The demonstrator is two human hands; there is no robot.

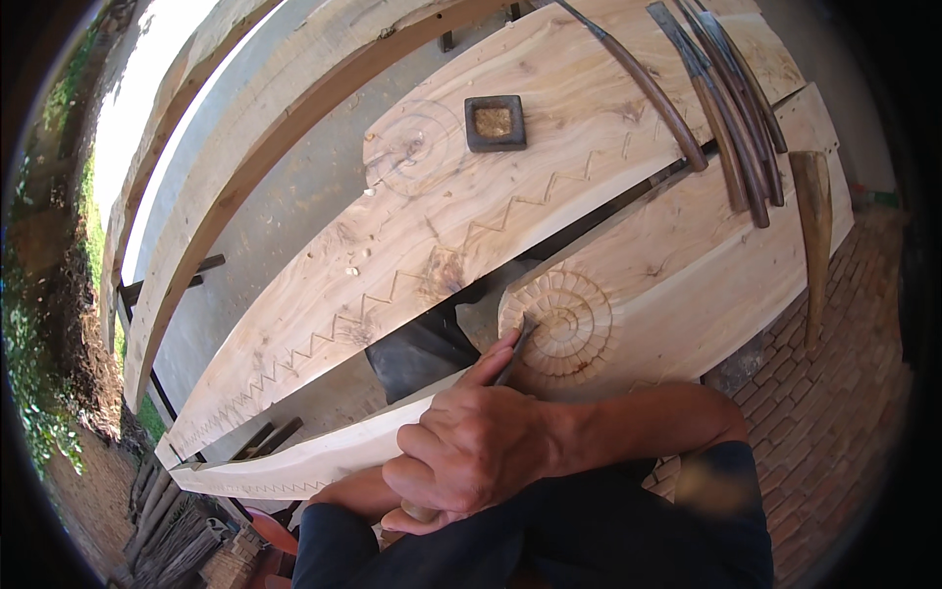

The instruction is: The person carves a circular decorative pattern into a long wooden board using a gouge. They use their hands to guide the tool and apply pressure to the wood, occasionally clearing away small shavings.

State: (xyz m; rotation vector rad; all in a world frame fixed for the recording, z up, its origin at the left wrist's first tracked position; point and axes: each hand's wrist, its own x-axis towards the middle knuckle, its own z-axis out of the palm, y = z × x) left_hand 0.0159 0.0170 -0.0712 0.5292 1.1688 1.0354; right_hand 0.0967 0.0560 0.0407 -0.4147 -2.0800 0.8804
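My right hand [466, 437] is closed round a carving chisel [515, 351], its forearm reaching in from the right. The dark blade's tip rests at the left part of a carved spiral [567, 319] with notched segments, on the rounded end of a pale wooden board [677, 294]. One outstretched finger lies along the blade; I cannot tell which hand it belongs to. A bit of the tan handle end shows below the fist. My left forearm [353, 491] comes in from the lower left and passes behind the right hand, which hides my left hand's fingers.
Several long-handled chisels [731, 118] lie at the upper right, with a wooden mallet [812, 236] beside them. A second board [324, 265], bearing a zigzag line, holds a small square dark box [496, 123] and wood chips. Curved beams [245, 167] stand beyond; brick paving [834, 393] is at right.
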